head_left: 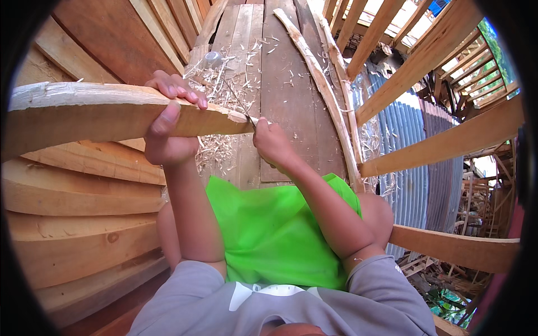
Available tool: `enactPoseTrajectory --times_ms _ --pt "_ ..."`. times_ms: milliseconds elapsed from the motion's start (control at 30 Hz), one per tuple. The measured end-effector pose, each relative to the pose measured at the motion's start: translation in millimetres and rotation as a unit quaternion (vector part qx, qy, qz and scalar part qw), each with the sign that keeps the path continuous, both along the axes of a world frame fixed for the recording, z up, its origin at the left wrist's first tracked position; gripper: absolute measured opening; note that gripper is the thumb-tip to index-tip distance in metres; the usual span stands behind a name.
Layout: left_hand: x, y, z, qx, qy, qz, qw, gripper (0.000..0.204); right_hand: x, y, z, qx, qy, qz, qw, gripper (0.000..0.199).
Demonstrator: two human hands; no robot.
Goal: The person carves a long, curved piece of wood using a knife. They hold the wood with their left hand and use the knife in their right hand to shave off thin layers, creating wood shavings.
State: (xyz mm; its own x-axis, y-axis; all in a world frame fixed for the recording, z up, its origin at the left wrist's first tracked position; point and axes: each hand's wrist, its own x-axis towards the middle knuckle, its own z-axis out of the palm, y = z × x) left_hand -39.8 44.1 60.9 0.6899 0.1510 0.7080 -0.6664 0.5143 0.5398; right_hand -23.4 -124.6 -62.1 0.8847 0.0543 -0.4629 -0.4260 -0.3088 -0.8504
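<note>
Wooden plank, left hand clasping it

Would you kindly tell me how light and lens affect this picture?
In the head view, black corners frame the fisheye image; a wooden rail curves near the right rim; daylight washes out patches at upper right; the left hand and plank look fairly clear.

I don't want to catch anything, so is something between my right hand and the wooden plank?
Just the thin-bladed knife in your right hand, its blade at the narrow end of the plank. Nothing else visible stands between them; your left hand grips the plank farther left.
</note>
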Motion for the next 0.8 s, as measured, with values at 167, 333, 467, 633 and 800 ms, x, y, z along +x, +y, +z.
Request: enactPoseTrajectory --times_ms 167,333,467,633,800 --pt "2 -5 3 0.009 -0.011 -0.024 1.0 0.023 23 -48 -68 -0.015 0.128 -0.033 0.991 0.047" --pt "1 5 -2 0.038 -0.026 -0.048 0.998 0.025 9 -17 5 -0.054 0.108 0.049 0.991 0.05" --pt "2 5 0 0.05 -0.03 -0.083 0.995 0.023 4 -9 -4 -0.071 -0.042 0.034 0.996 0.048" --pt "4 6 -1 0.061 -0.045 -0.112 0.991 0.023 16 -52 -49 -0.077 0.083 0.041 0.993 0.053" --pt "7 11 -2 0.068 -0.059 -0.13 0.987 0.025 1 -16 -1 -0.078 -0.043 0.062 0.994 0.053"
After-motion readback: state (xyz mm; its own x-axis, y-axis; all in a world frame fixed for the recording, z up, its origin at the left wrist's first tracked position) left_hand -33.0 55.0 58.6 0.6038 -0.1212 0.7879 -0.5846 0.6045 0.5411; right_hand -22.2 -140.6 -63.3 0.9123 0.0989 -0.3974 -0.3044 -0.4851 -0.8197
